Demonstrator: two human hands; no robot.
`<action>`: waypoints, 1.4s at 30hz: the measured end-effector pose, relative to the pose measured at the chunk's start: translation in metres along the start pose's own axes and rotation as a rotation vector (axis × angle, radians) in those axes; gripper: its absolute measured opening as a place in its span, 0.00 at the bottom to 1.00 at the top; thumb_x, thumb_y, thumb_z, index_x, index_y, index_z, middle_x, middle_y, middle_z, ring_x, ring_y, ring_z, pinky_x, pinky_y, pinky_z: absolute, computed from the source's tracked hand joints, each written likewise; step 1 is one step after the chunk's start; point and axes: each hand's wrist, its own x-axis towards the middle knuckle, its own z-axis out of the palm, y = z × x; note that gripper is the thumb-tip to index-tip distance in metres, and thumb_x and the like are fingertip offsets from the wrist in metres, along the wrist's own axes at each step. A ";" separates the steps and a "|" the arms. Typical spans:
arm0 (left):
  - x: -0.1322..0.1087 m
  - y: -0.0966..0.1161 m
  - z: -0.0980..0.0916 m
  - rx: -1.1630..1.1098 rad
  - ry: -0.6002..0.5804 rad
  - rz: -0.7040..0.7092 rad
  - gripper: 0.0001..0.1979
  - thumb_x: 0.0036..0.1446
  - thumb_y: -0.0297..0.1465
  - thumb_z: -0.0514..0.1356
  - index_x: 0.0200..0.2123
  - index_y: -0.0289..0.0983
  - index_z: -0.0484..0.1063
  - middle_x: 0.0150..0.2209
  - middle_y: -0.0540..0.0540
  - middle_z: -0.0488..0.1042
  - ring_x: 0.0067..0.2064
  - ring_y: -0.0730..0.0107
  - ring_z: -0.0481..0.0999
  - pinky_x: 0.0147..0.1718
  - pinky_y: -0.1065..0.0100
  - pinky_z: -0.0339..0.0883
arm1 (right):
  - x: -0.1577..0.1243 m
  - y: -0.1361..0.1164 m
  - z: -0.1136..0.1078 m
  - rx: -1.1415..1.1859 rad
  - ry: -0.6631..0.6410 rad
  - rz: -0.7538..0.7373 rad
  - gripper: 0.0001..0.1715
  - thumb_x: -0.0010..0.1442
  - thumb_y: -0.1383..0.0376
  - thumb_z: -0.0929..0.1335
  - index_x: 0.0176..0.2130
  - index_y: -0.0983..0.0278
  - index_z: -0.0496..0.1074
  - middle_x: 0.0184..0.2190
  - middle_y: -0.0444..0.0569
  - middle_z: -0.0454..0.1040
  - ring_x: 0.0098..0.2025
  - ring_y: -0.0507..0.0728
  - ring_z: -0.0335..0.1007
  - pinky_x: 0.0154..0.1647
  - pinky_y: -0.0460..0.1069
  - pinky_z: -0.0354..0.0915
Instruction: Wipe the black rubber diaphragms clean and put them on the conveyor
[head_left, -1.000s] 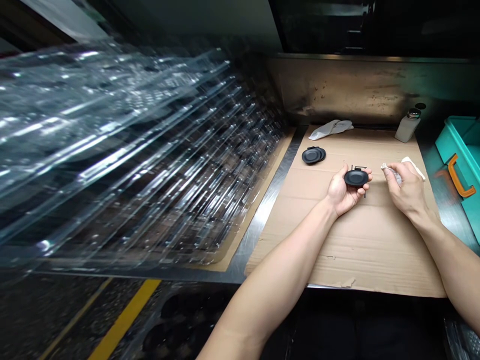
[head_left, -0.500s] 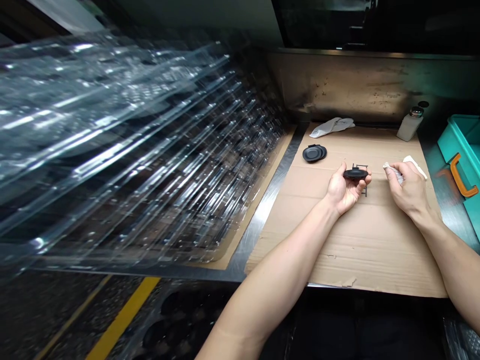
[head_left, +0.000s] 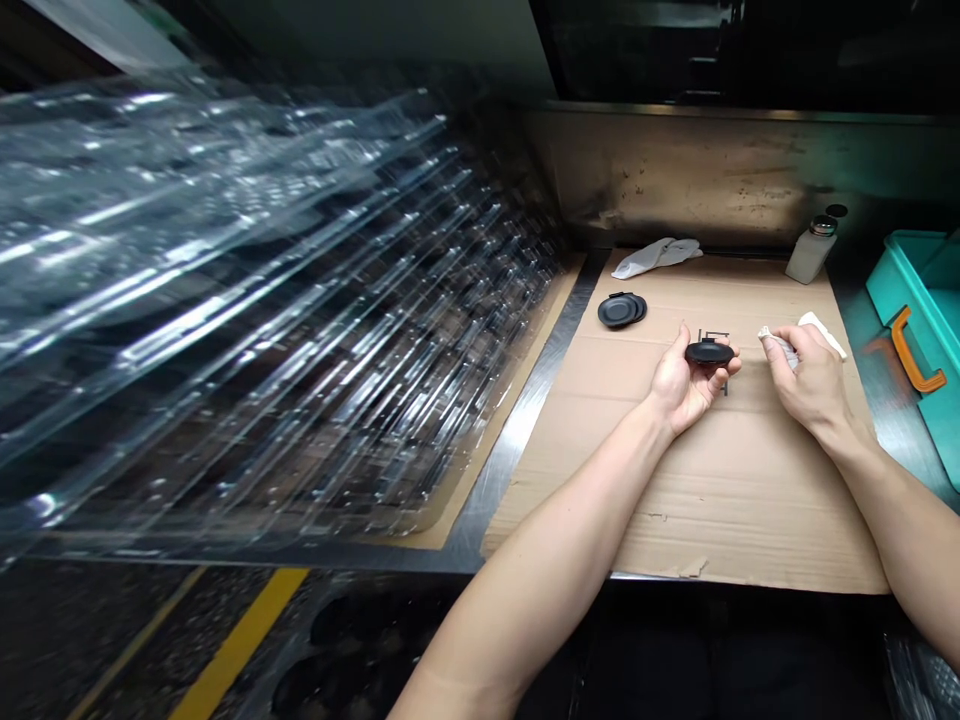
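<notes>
My left hand [head_left: 686, 385] is closed round a black oval plastic part [head_left: 709, 353], holding it tilted above the cardboard sheet [head_left: 600, 480]. Bunched in my right hand [head_left: 810, 375] is a white cloth [head_left: 780, 348], with another white bit showing behind the knuckles. A little gap separates the two hands. Farther back on the left lie black oval parts [head_left: 621, 310], overlapping one another. Dark line markings show on the cardboard around and behind my left hand.
Tall stacks of clear plastic trays [head_left: 300, 330] fill the left side. A white cloth [head_left: 656, 257] and a glass bottle with a metal cap [head_left: 812, 250] stand along the back. On the right is a teal bin [head_left: 892, 270] with an orange handle [head_left: 915, 350].
The whole view has shifted slightly. My left hand has tipped the black part so that more of its broad face shows. Both hands keep their hold.
</notes>
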 end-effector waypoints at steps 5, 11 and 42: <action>0.002 -0.001 0.000 -0.009 0.088 -0.008 0.31 0.75 0.43 0.39 0.50 0.23 0.71 0.32 0.36 0.77 0.28 0.70 0.79 0.20 0.79 0.71 | -0.001 0.002 0.001 -0.002 -0.007 -0.005 0.16 0.71 0.53 0.64 0.40 0.60 0.75 0.39 0.53 0.77 0.41 0.61 0.71 0.44 0.55 0.66; 0.002 -0.001 0.001 0.028 0.102 0.006 0.31 0.75 0.44 0.40 0.47 0.23 0.71 0.30 0.36 0.78 0.26 0.71 0.78 0.20 0.79 0.71 | -0.001 0.003 0.003 0.005 0.008 -0.003 0.15 0.70 0.54 0.65 0.40 0.60 0.75 0.38 0.52 0.78 0.40 0.61 0.72 0.43 0.55 0.66; 0.007 -0.027 -0.009 0.752 -0.148 0.192 0.36 0.66 0.59 0.49 0.28 0.32 0.74 0.22 0.42 0.75 0.21 0.69 0.76 0.18 0.72 0.69 | -0.003 0.000 0.000 0.095 -0.275 -0.184 0.08 0.66 0.63 0.64 0.36 0.62 0.71 0.34 0.50 0.72 0.35 0.57 0.67 0.37 0.51 0.61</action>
